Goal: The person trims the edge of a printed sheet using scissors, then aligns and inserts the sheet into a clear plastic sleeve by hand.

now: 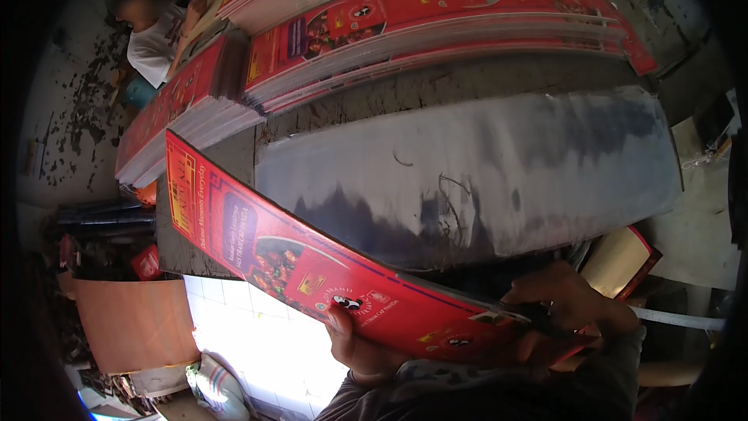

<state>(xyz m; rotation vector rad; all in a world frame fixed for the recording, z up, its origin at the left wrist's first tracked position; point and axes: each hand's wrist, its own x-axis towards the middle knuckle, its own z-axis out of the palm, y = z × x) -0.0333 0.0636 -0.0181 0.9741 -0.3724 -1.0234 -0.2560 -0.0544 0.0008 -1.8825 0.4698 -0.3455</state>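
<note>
A long red printed board [312,273] with food pictures and a panda logo slants across the lower middle, its far end raised at the left. My left hand [365,349] grips its lower edge, thumb on the printed face. My right hand [576,296] is at the board's near right end, fingers bent, in deep shadow. Something dark lies by its fingertips, and I cannot make out what it is. Behind the board a clear plastic sheet [499,164] lies flat on the dark worktable [319,113].
Stacks of similar red boards [436,12] line the table's back, with another stack [179,101] at the left. A person [156,35] in a white shirt is at the upper left. Below are a brown panel [136,323], a white sack [218,386] and a brightly lit tiled floor [265,335].
</note>
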